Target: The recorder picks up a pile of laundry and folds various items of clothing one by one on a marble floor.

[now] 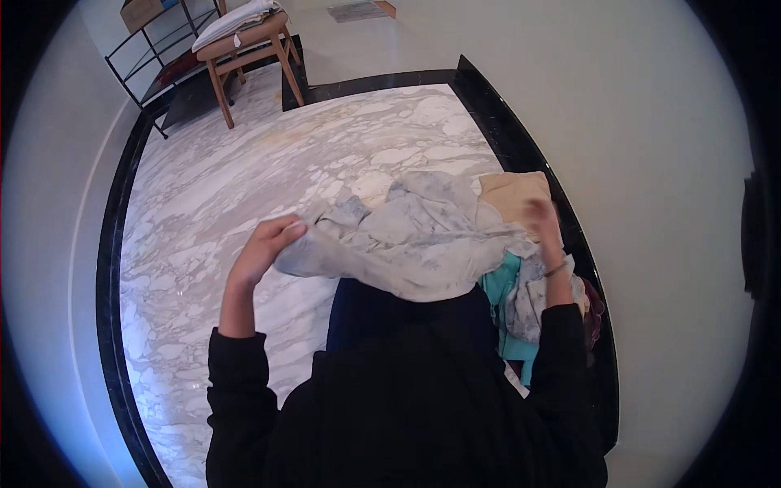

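A pale grey-white garment [407, 244] with a faint pattern stretches in loose folds across the front of my lap. My left hand [275, 238] is closed on its left edge, thumb on top, with the cloth lifted there. My right hand [542, 218] is over the garment's right end, in front of a folded beige cloth [514, 193]. Motion smears its fingers, so their grip cannot be made out. Beside my right forearm lies a heap with a teal garment [503, 285] and another pale patterned cloth [527, 305].
Dark red cloth [595, 313] sticks out by the black skirting [504, 138] at the right wall. On the marble floor [203, 220], a wooden stool [244, 45] bearing folded white cloth [236, 23] stands at the far left, next to a black metal rack [146, 61].
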{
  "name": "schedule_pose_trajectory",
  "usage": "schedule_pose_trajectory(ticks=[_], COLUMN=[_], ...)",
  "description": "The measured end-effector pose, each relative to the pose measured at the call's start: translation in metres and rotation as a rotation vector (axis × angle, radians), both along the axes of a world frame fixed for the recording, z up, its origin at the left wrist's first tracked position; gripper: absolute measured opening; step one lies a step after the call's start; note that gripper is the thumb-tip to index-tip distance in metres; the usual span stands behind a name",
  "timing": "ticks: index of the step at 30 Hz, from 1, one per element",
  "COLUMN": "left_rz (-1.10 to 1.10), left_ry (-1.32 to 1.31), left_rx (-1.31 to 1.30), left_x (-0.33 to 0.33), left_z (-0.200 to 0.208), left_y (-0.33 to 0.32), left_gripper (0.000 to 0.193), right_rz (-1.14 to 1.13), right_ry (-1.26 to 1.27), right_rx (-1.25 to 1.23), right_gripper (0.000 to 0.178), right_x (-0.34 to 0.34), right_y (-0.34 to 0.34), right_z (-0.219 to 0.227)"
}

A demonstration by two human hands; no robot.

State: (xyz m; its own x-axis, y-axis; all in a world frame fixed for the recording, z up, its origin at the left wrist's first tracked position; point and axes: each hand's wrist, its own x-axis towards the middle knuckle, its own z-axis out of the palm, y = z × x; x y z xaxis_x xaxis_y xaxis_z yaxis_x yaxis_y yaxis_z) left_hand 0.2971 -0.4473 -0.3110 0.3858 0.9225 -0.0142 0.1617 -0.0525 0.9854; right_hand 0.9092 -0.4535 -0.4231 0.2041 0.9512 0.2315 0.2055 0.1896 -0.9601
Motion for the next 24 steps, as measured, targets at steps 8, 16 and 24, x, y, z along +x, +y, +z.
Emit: schedule_pose_trajectory(ticks=[8, 16, 24], left_rz=[-0.051, -0.213, 0.387], left_ry=[-0.203, 0.821, 0.951], left_rx=[0.139, 0.32, 0.652], left_x=[0.112, 0.142, 0.097], left_z=[-0.023, -0.195, -0.201], left_y=[0.02, 0.036, 0.056], left_gripper=[0.044, 0.046, 0.029], right_rz=[0.666, 0.17, -0.401], right_ry=[-0.231, 0.516, 0.458], right_rx=[-0.248, -0.122, 0.584], right_gripper=[0.067, 0.027, 0.04], right_x=[-0.276, -0.181, -0.06], right_y=[-0.012, -0.022, -0.138], right_z=[-0.016, 0.148, 0.243])
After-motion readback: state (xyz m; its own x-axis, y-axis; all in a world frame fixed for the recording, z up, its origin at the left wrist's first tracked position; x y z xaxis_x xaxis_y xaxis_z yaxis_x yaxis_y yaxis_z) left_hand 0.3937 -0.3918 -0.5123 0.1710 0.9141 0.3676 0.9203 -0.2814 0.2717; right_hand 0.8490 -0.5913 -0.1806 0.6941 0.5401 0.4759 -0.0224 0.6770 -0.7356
